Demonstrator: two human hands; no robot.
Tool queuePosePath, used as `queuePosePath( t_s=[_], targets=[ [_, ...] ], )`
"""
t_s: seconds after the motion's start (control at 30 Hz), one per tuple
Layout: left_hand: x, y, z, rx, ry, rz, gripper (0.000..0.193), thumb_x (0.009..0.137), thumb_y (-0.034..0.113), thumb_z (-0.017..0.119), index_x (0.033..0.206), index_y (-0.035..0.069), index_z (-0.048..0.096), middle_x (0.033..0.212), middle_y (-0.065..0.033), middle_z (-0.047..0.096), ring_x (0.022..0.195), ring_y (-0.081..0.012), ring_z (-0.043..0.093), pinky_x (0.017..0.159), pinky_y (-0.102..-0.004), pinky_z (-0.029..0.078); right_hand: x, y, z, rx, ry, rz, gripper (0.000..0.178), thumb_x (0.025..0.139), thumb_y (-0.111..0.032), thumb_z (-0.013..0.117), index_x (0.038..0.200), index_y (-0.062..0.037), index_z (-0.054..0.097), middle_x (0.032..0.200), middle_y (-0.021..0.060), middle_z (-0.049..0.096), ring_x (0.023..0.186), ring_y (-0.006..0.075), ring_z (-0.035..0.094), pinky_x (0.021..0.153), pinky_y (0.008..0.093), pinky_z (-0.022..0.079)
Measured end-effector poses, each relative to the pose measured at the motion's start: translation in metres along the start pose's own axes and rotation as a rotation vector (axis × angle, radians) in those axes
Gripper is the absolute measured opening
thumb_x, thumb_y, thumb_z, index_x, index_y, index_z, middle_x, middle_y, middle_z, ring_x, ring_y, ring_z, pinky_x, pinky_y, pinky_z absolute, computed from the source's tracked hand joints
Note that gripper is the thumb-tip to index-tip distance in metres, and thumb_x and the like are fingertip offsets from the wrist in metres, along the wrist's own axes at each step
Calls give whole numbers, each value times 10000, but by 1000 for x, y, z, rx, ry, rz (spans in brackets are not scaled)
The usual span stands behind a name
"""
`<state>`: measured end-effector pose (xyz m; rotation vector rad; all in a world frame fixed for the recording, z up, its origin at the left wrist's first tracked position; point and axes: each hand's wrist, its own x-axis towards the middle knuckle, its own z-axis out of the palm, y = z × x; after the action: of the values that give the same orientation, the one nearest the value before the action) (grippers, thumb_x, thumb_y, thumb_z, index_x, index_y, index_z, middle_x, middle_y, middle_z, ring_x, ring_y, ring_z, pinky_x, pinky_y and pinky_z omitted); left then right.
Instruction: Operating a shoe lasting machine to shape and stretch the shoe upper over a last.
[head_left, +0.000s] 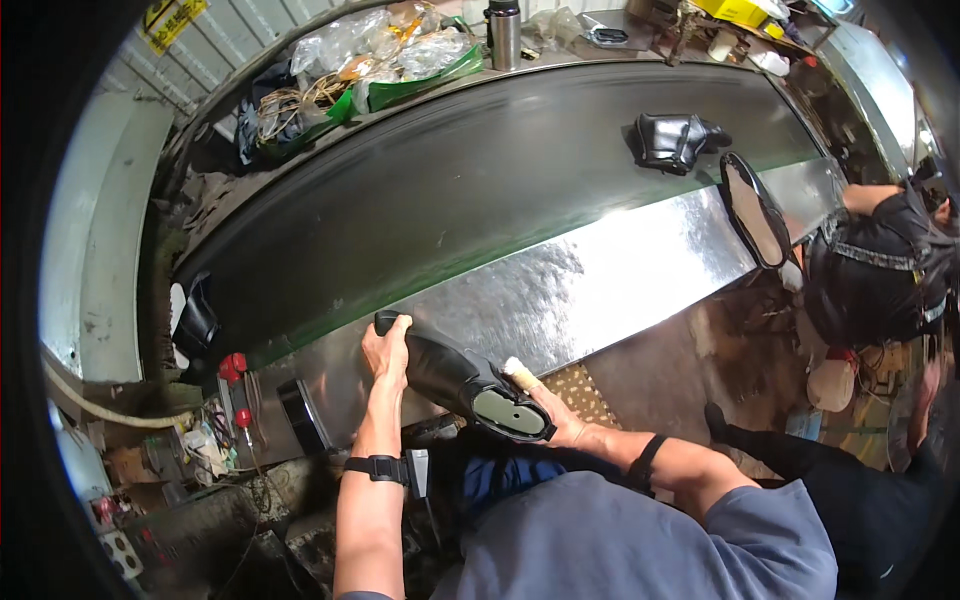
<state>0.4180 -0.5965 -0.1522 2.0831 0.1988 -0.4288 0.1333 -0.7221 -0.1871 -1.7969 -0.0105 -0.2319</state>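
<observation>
Left hand [387, 352] and right hand [556, 410] grip one black leather boot [440, 368] over the near edge of the long dark counter [450, 190]. Its long axis slants from far left to near right, the pale green oval underside at the near-right end. Three other black shoes lie along it: one left [200, 312], two right [672, 142] [752, 212]. Shiny metal strip [600, 285] stretches between boot and beige-soled shoe.

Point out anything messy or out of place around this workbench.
The crumpled plastic and tangled cords beyond the dark surface look untidy, heaped loosely together. The black footwear between left hand and right hand shows no obvious damage.
</observation>
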Motion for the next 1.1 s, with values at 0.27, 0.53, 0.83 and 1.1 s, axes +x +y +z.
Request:
queuePosePath(
  t_s=[0.27, 0.53, 0.83, 1.1],
  targets=[
    [-42, 41, -42, -161, 48, 132, 337, 749, 213, 750, 992, 2, 653, 907, -73, 646, 820, -202, 618, 747, -350, 510, 14, -80, -51, -58, -315, -133, 1373, 720, -475, 852, 1520, 27, -144, 1616, 253, -59, 1495, 351, -134, 1203, 455, 34],
    [-94, 28, -110, -528, 19, 100, 462, 803, 109, 687, 1243, 11, 586, 1088, -78, 634, 956, -203, 619, 858, -330, 496, 117, -94, 3, 590, -418, 797, 1003, 914, -575, 608, 1564, -21, 82, 1562, 232, 283, 1476, 280, 219, 1175, 349, 246],
    [-185, -55, -267, -507, 530, 111, 428, 797, 310, 756, 1079, 7, 644, 983, -78, 658, 897, -197, 605, 828, -333, 473, 99, -159, 152, 478, -490, 453, 505, 994, -140, 602, 1463, -51, 437, 1141, 20, 635, 1002, 91, 564, 912, 260, 476],
    [-378, -162, -459, -1159, 792, -90, 524, 953, 481, 576, 1152, 1, 644, 1166, -119, 663, 1088, -204, 599, 975, -349, 449, 27, -291, 324, 646, -874, 485, 381, 965, -152, 655, 1291, 29, 575, 994, -7, 653, 833, 58, 543, 741, 210, 456]
  ],
)
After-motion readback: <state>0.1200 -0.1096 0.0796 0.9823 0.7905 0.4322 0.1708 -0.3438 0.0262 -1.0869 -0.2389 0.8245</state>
